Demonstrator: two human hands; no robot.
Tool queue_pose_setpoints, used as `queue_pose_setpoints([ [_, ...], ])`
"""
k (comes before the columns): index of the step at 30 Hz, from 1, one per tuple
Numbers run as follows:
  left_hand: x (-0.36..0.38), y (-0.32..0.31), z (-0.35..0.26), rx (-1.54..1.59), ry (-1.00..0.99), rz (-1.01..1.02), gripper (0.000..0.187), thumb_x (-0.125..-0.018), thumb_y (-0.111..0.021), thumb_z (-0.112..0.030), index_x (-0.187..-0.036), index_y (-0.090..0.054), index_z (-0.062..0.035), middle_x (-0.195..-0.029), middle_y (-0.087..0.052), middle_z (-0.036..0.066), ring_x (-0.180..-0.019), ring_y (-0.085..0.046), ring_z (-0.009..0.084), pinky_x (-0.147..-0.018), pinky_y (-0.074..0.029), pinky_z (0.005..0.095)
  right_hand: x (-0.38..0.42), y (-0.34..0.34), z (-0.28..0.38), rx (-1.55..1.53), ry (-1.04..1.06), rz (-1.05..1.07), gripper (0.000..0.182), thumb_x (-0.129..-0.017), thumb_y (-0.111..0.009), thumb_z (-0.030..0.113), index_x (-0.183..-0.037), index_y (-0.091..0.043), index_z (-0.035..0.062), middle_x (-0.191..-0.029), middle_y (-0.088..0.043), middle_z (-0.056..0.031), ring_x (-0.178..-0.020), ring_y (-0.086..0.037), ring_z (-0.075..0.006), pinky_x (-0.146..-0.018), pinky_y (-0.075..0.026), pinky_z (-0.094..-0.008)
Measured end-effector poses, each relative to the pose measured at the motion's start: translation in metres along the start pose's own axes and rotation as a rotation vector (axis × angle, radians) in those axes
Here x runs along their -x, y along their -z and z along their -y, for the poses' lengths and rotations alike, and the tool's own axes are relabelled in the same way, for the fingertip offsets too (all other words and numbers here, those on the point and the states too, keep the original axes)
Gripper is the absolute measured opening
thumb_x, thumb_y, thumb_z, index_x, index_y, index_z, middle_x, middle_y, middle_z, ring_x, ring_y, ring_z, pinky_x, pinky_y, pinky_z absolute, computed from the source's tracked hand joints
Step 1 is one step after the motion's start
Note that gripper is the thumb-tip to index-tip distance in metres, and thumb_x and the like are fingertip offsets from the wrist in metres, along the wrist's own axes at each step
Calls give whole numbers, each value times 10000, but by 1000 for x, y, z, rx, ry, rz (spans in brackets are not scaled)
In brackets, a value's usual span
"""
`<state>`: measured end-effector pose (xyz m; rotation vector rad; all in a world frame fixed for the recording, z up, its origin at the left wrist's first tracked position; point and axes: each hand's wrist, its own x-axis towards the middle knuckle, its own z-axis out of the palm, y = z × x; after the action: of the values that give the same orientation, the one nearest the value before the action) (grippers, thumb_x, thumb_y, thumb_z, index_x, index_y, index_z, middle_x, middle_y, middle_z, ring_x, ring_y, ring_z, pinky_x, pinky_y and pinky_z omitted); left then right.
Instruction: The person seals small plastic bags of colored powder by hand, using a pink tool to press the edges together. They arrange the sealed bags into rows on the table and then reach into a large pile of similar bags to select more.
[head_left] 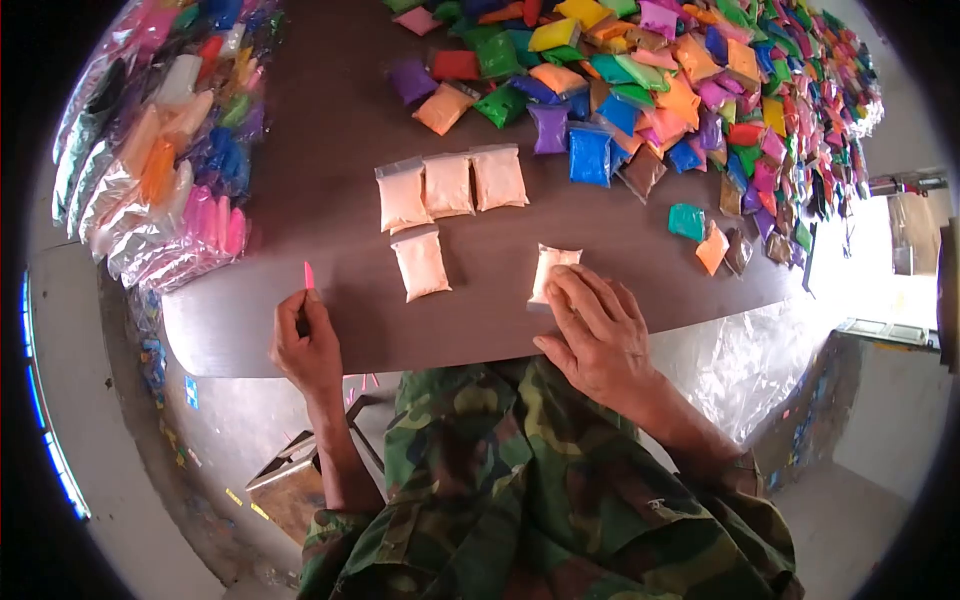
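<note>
My left hand [308,335] is closed around a thin pink plastic stick [309,275], whose pointed end sticks up past the fingers. My right hand [600,325] lies with fingers stretched over a small clear bag of peach clay [556,260], touching it near its middle. The thumb is apart from the fingers, and the bag's lower right part is hidden. Between my hands lies another peach clay bag [422,264]. Beyond it, three more sit side by side in a row, the middle one [448,186] touching its neighbours.
A large heap of small colored bags [640,90] covers the far right of the brown table [320,130]. At far left are larger clear bags of colored plastic pieces [165,170]. Near the right edge lie a loose teal bag [687,221] and an orange bag [712,247]. A box-like stool [290,485] stands below.
</note>
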<state>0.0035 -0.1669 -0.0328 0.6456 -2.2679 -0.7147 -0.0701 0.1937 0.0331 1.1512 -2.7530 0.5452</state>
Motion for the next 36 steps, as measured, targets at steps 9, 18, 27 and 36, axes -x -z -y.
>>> queue_pose_setpoints([
  [9, 1, 6, -4, 34, 11, 28, 95, -1042, -742, -127, -1056, -752, -34, -813, -708, 28, -704, -615, 114, -679, -521, 310, -10, 15, -4, 1, 84, 28, 558, -860, -847, 259, -1333, -701, 2, -1461, -635, -125, -1398, -579, -335, -1115, -466, -512],
  [18, -1, 5, -9, -22, 19, 23, 106, -1038, -750, -135, -1029, -758, -30, -816, -706, 34, -698, -611, 125, -667, -508, 314, -14, -1, 3, 11, -26, 57, 590, -852, -856, 272, -1368, -692, 36, -1506, -615, -89, -1423, -559, -301, -1044, -456, -479],
  [27, -1, 4, -8, 30, 32, 16, 109, -1041, -744, -133, -1040, -758, -24, -814, -699, 33, -703, -602, 113, -666, -499, 310, -18, -4, 7, 52, -75, -2, 553, -859, -855, 298, -1346, -703, 84, -1487, -595, -51, -1363, -560, -266, -913, -439, -459],
  [36, 0, 5, -6, 34, 37, 34, 102, -1040, -749, -129, -1042, -756, -27, -812, -709, 41, -718, -622, 111, -684, -517, 304, -6, -1, -29, 4, 10, -16, 460, -901, -820, 247, -1333, -729, 117, -1475, -595, -97, -1361, -583, -333, -1049, -478, -523],
])
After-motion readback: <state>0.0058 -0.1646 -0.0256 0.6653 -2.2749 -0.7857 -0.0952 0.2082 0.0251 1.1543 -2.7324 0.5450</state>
